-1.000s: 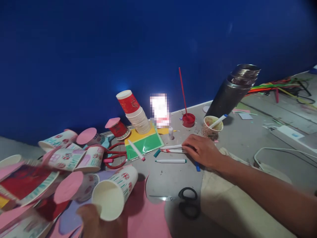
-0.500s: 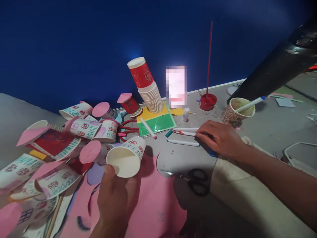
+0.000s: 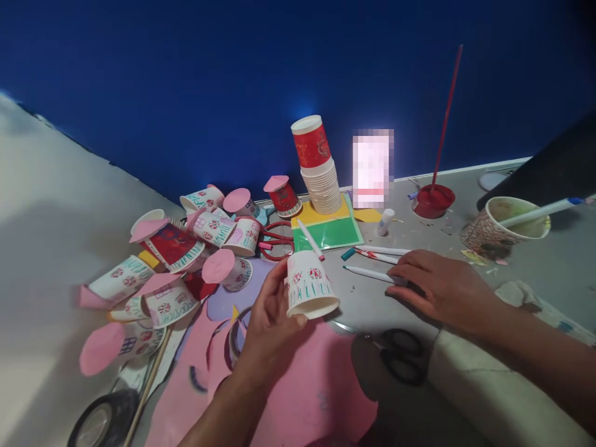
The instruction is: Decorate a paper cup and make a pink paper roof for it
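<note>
A white paper cup [image 3: 310,282] with red flowers and green strokes drawn on it is in my left hand [image 3: 272,323], its open rim tipped down toward me. My fingers wrap its left side, and the thumb presses at the rim. My right hand [image 3: 440,285] is closed round the back end of a green-tipped marker [image 3: 367,271] that lies on the table. Just beyond it lie two more white markers, one red-tipped [image 3: 372,254], and a loose teal cap [image 3: 347,254]. A pink-tipped marker [image 3: 310,239] rests partly on a green and yellow packet [image 3: 333,233].
Several decorated cups with pink paper roofs [image 3: 218,267] crowd the left. A tall stack of cups [image 3: 321,186] stands behind the packet. Black scissors [image 3: 403,357] and pink paper [image 3: 321,379] lie in front. A glue stick [image 3: 385,221], red-handled scissors [image 3: 279,239] and a patterned cup [image 3: 484,226] stand around.
The cup in my left hand has turned from mouth toward me to rim downward. My right hand has shifted from the red-tipped marker to the green-tipped one. The view has swung left.
</note>
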{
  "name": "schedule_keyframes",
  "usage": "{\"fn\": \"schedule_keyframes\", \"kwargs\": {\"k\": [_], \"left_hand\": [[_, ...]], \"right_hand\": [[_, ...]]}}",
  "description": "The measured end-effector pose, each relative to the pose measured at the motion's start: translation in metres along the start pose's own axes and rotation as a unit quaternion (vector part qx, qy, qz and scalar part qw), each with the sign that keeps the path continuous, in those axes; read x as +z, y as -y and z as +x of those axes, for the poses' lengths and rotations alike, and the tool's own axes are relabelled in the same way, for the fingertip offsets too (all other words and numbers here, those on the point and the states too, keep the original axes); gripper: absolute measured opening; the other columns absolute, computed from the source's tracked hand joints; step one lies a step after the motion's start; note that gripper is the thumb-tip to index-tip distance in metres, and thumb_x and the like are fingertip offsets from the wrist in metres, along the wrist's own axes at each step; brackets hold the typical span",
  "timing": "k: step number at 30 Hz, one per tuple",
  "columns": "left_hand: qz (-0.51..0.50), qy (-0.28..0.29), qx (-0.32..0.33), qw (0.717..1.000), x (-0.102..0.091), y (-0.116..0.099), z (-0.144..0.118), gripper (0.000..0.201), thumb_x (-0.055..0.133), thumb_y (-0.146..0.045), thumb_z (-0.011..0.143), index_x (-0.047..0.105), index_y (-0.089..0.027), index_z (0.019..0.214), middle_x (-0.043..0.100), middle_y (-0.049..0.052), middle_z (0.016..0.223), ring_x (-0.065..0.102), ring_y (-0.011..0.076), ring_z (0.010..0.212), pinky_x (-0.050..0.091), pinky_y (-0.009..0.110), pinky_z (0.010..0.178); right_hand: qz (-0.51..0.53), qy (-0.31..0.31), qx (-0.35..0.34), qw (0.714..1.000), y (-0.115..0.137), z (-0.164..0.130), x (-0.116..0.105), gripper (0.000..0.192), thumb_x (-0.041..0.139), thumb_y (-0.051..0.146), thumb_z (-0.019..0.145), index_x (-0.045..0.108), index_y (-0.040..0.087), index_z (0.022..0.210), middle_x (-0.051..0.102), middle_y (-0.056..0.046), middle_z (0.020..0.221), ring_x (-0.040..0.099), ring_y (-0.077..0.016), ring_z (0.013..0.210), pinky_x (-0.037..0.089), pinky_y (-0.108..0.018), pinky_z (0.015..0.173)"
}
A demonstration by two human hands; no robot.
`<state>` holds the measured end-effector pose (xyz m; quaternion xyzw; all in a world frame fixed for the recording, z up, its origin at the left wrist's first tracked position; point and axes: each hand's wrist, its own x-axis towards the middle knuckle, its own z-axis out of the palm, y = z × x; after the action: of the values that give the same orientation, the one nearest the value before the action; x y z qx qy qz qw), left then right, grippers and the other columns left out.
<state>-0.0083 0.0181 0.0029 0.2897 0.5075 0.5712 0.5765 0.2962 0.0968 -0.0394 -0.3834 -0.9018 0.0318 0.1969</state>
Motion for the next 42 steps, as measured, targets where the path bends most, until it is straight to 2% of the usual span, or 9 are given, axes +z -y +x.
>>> {"fn": "schedule_keyframes", "kwargs": {"k": [7, 13, 17, 23, 28, 33, 38, 42], "left_hand": [[0.013, -0.001, 0.022, 1.000, -0.002, 0.004, 0.004, 0.086, 0.096, -0.026, 0.059, 0.063, -0.029, 0.139, 0.068, 0.010, 0.142, 0.064, 0.0353, 0.130, 0.059, 0.044, 0.102], [0.023, 0.006, 0.008, 1.000, -0.003, 0.006, 0.004, 0.090, 0.096, -0.030, 0.062, 0.059, -0.027, 0.144, 0.068, 0.014, 0.141, 0.065, 0.0383, 0.130, 0.056, 0.051, 0.106], [0.035, -0.004, 0.005, 0.999, -0.002, 0.005, 0.003, 0.091, 0.096, -0.034, 0.063, 0.058, -0.026, 0.145, 0.067, 0.016, 0.143, 0.065, 0.0403, 0.131, 0.055, 0.054, 0.108], [0.040, 0.001, -0.013, 0.999, -0.003, 0.003, 0.003, 0.091, 0.097, -0.034, 0.061, 0.060, -0.025, 0.143, 0.070, 0.015, 0.139, 0.064, 0.0410, 0.132, 0.055, 0.054, 0.110], [0.039, 0.004, -0.011, 0.999, -0.005, 0.004, 0.003, 0.090, 0.097, -0.035, 0.062, 0.060, -0.025, 0.144, 0.071, 0.015, 0.138, 0.064, 0.0415, 0.132, 0.056, 0.056, 0.108], [0.035, 0.003, -0.003, 0.999, -0.004, 0.005, 0.004, 0.088, 0.097, -0.029, 0.060, 0.062, -0.027, 0.141, 0.069, 0.014, 0.141, 0.066, 0.0390, 0.130, 0.059, 0.049, 0.103], [0.060, 0.005, 0.033, 0.998, 0.000, 0.005, 0.006, 0.083, 0.095, -0.026, 0.064, 0.060, -0.026, 0.139, 0.070, 0.013, 0.138, 0.071, 0.0349, 0.122, 0.063, 0.041, 0.094], [0.100, 0.000, 0.068, 0.993, 0.007, 0.003, 0.006, 0.078, 0.092, -0.027, 0.067, 0.058, -0.027, 0.137, 0.068, 0.013, 0.140, 0.069, 0.0338, 0.127, 0.061, 0.041, 0.099]], "right_hand": [[0.012, 0.021, -0.006, 1.000, -0.002, 0.002, -0.001, 0.022, 0.061, 0.040, 0.103, 0.076, 0.023, 0.100, 0.075, -0.009, 0.092, 0.070, -0.0250, 0.083, 0.047, -0.035, 0.063], [-0.031, -0.041, 0.064, 0.997, -0.010, 0.003, -0.008, 0.026, 0.057, 0.037, 0.105, 0.074, 0.021, 0.097, 0.075, -0.008, 0.092, 0.071, -0.0239, 0.083, 0.046, -0.035, 0.064], [-0.059, -0.023, 0.097, 0.993, -0.017, 0.003, -0.007, 0.021, 0.062, 0.039, 0.101, 0.074, 0.022, 0.095, 0.074, -0.007, 0.091, 0.070, -0.0246, 0.083, 0.042, -0.034, 0.060], [-0.052, 0.006, 0.089, 0.995, -0.019, 0.002, -0.004, 0.021, 0.059, 0.036, 0.102, 0.073, 0.022, 0.095, 0.071, -0.007, 0.091, 0.068, -0.0237, 0.082, 0.041, -0.033, 0.059], [-0.006, -0.017, 0.114, 0.993, -0.018, 0.005, -0.008, 0.022, 0.057, 0.037, 0.102, 0.070, 0.023, 0.093, 0.072, -0.007, 0.092, 0.068, -0.0256, 0.087, 0.048, -0.037, 0.069], [0.052, -0.036, 0.123, 0.990, -0.017, 0.009, -0.012, 0.023, 0.056, 0.041, 0.102, 0.069, 0.024, 0.094, 0.075, -0.009, 0.092, 0.067, -0.0301, 0.091, 0.052, -0.043, 0.080], [0.121, -0.071, 0.196, 0.970, -0.012, 0.006, -0.014, 0.022, 0.057, 0.044, 0.101, 0.070, 0.026, 0.100, 0.076, -0.006, 0.087, 0.071, -0.0266, 0.077, 0.053, -0.038, 0.068], [0.260, -0.084, 0.227, 0.935, 0.001, 0.003, -0.020, 0.022, 0.062, 0.040, 0.099, 0.072, 0.031, 0.116, 0.078, -0.002, 0.080, 0.072, -0.0228, 0.069, 0.055, -0.034, 0.061]]}}
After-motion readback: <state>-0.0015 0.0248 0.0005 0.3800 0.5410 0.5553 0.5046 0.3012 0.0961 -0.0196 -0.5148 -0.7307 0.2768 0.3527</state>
